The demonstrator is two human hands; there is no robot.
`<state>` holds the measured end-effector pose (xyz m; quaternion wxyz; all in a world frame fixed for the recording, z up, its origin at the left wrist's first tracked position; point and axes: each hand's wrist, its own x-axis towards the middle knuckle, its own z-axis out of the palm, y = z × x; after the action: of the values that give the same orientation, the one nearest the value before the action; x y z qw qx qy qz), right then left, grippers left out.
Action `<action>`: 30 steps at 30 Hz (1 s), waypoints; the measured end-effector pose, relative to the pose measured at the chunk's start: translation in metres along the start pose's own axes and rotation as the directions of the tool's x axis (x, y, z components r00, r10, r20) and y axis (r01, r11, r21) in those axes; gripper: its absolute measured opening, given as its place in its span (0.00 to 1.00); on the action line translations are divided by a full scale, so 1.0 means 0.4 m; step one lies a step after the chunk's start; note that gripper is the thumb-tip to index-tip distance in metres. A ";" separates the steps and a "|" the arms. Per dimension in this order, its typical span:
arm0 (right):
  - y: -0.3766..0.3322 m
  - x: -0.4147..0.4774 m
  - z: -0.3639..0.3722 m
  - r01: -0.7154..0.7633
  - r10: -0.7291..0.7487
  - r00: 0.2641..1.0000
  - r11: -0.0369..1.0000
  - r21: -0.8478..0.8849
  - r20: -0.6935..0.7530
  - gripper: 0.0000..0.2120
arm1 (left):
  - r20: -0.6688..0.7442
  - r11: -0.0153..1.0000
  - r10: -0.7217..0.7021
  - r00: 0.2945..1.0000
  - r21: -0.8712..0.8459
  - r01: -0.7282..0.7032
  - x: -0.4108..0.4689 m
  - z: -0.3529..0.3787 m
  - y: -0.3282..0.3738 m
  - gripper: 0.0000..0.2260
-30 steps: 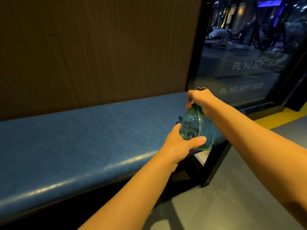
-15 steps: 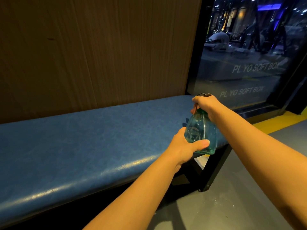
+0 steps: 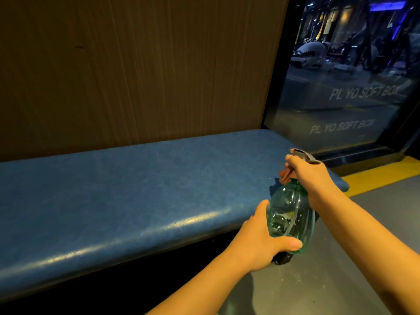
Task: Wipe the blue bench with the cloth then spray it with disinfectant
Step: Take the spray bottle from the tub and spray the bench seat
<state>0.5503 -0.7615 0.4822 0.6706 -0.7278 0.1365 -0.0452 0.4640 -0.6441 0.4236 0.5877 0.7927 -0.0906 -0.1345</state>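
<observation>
A padded blue bench runs from the left edge to the right of centre against a wooden wall. Over its right front edge I hold a clear green spray bottle with both hands. My left hand cups the bottle's round body from below and the left. My right hand is wrapped around the neck, under the grey spray head, fingers at the orange trigger. The nozzle points left and away over the seat. No cloth is in view.
A dark wood-grain wall backs the bench. To the right a glass panel bears the words "PL YO SOFT BOX". A yellow strip lines the grey floor below it. A black bench leg shows under the bottle.
The bottle and both hands have shifted right and down toward me, from over the seat to the bench's front right edge. My grip on it is the same.
</observation>
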 end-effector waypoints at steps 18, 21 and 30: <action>0.019 -0.108 0.121 0.198 -0.179 0.973 0.972 -0.126 0.148 0.16 | -0.044 0.999 -0.036 0.998 -0.007 0.036 -0.082 -0.076 -0.059 0.38; -0.003 -0.117 0.149 0.254 -0.226 0.954 0.959 -0.128 0.195 0.21 | -0.091 0.999 -0.016 0.996 -0.046 0.012 -0.092 -0.097 -0.052 0.34; -0.098 -0.192 0.265 0.422 -0.409 0.831 0.905 0.051 0.377 0.10 | -0.022 0.354 -0.435 0.900 -0.923 0.148 -0.188 -0.215 -0.027 0.19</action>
<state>0.5084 -0.6368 0.5196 0.6455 -0.7462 -0.1559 -0.0461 0.4202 -0.5404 0.4447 0.8924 0.3612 0.2193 -0.1582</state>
